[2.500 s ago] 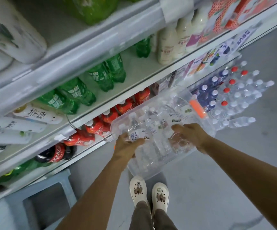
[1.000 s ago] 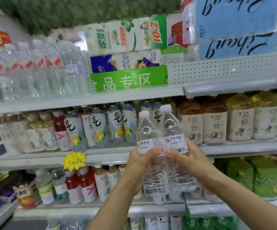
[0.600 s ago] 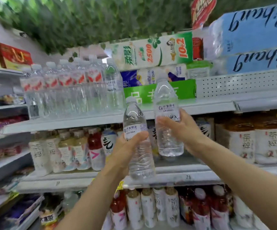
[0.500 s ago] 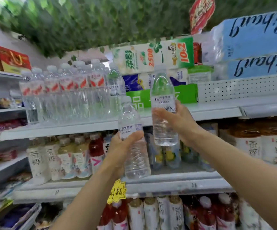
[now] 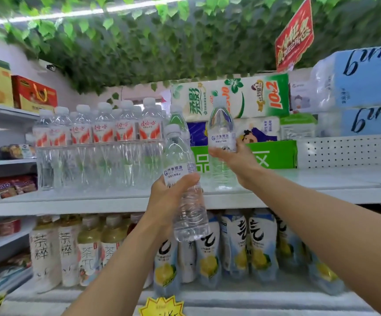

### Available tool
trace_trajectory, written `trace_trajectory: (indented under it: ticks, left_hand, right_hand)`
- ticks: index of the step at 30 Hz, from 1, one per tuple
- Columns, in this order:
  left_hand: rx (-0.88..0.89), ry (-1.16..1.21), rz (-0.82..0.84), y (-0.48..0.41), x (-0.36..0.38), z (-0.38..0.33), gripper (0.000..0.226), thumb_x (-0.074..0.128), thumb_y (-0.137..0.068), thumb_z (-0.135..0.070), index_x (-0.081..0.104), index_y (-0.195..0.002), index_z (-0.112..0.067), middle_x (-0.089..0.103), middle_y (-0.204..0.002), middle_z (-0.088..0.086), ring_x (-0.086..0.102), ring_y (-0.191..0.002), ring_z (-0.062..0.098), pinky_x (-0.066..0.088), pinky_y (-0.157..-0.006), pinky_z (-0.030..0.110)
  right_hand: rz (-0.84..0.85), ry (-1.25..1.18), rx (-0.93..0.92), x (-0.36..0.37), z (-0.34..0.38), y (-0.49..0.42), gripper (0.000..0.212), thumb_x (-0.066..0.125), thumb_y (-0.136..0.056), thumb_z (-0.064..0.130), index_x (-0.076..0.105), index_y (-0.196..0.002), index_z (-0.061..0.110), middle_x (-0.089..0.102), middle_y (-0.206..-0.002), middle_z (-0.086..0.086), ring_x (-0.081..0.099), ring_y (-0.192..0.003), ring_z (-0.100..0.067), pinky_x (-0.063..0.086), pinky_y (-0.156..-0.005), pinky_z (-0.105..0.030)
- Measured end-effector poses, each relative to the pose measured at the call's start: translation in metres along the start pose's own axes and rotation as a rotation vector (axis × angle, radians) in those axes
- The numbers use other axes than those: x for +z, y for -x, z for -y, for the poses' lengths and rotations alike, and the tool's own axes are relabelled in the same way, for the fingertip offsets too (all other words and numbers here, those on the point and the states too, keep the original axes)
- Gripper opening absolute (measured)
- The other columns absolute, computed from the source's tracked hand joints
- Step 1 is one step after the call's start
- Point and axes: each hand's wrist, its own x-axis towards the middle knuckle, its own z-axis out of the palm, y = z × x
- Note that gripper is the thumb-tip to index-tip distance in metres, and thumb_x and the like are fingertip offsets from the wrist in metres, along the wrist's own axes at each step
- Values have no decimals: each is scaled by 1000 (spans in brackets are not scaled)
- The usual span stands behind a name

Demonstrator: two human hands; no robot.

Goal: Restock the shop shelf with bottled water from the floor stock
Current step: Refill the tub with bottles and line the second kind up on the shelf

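Note:
My right hand (image 5: 236, 159) grips a clear water bottle (image 5: 221, 135) with a white and blue label, held upright over the white upper shelf (image 5: 298, 188), its base at or just above the shelf surface. My left hand (image 5: 169, 197) holds a second identical water bottle (image 5: 185, 192) upright in front of the shelf edge, lower and nearer to me. Just left of both stands a row of several red-labelled water bottles (image 5: 102, 142) on the same shelf, with one more clear bottle (image 5: 178, 119) at the row's right end.
Tissue packs (image 5: 230, 99) and a green sign (image 5: 273, 153) stand at the back of the upper shelf, blue packs (image 5: 358, 90) to the right. Tea and lemon drink bottles (image 5: 235, 242) fill the shelf below. Leafy garlands hang overhead. Bare shelf lies right of my right hand.
I lifted two water bottles from the floor pack up to the shelf. My right hand has carried its bottle up and forward over the upper shelf; the left bottle rose a little.

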Motion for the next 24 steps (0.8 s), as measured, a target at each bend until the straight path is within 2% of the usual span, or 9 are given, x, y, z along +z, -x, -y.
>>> trace_trajectory:
  ticks: [1, 5, 8, 12, 15, 17, 19, 22, 24]
  left_hand:
    - [4, 6, -3, -3, 0, 0, 62, 83, -63, -23, 60, -117, -3, 71, -92, 18, 71, -76, 29, 57, -60, 36]
    - [31, 3, -22, -16, -1, -1, 69, 82, -57, -27, 61, -118, -2, 73, -91, 16, 72, -79, 28, 59, -63, 37]
    - [36, 15, -30, -23, -4, 0, 66, 81, -61, -26, 62, -118, 1, 72, -93, 20, 72, -79, 28, 60, -64, 38]
    - [54, -27, -32, -29, -9, -2, 64, 79, -61, -31, 64, -116, -2, 73, -98, 23, 74, -84, 31, 61, -67, 38]
    - [78, -24, -34, -33, -10, -3, 62, 78, -61, -30, 65, -115, -1, 74, -97, 22, 74, -83, 30, 60, -62, 34]
    - [80, -16, -30, -34, -10, -3, 61, 77, -63, -29, 65, -115, 0, 72, -99, 25, 73, -79, 29, 59, -59, 30]
    - [80, -18, -26, -35, -11, -3, 61, 76, -63, -31, 65, -115, 0, 72, -100, 25, 73, -77, 28, 58, -58, 29]
    - [84, -35, -14, -37, -13, -1, 64, 76, -61, -34, 66, -115, -1, 72, -100, 24, 74, -81, 29, 59, -60, 31]
    - [87, -47, -12, -38, -14, -1, 68, 76, -59, -36, 65, -116, -2, 73, -99, 23, 74, -84, 30, 59, -62, 32]
  right_hand:
    - [7, 1, 5, 0, -5, -7, 112, 92, -48, 51, 39, -143, 21, 60, -132, -2, 56, -121, -25, 37, -110, -54]
    - [49, 14, 28, 5, -15, -26, 90, 84, -72, 32, 34, -144, 15, 58, -133, -5, 52, -125, -27, 31, -114, -54]
    - [81, 25, 32, 9, -21, -38, 82, 81, -76, 27, 33, -141, 13, 58, -131, -6, 51, -125, -27, 30, -114, -52]
    - [107, 34, 63, 16, -26, -51, 86, 79, -79, 27, 24, -144, 13, 51, -138, -8, 44, -131, -29, 27, -113, -50]
    - [136, 29, 86, 21, -30, -60, 83, 78, -81, 25, 25, -143, 12, 53, -133, -5, 45, -129, -27, 28, -113, -49]
    - [147, 42, 94, 25, -31, -62, 84, 78, -81, 26, 24, -144, 14, 53, -130, 0, 45, -127, -22, 29, -113, -49]
    - [154, 50, 108, 28, -34, -67, 83, 79, -80, 31, 28, -143, 15, 55, -131, -1, 46, -126, -24, 30, -112, -50]
    - [187, 103, 131, 31, -41, -74, 94, 84, -66, 49, 37, -140, 17, 57, -131, 0, 48, -126, -24, 33, -111, -51]
    - [188, 132, 132, 32, -47, -79, 99, 85, -60, 54, 39, -139, 16, 57, -131, 0, 49, -126, -25, 35, -110, -51]
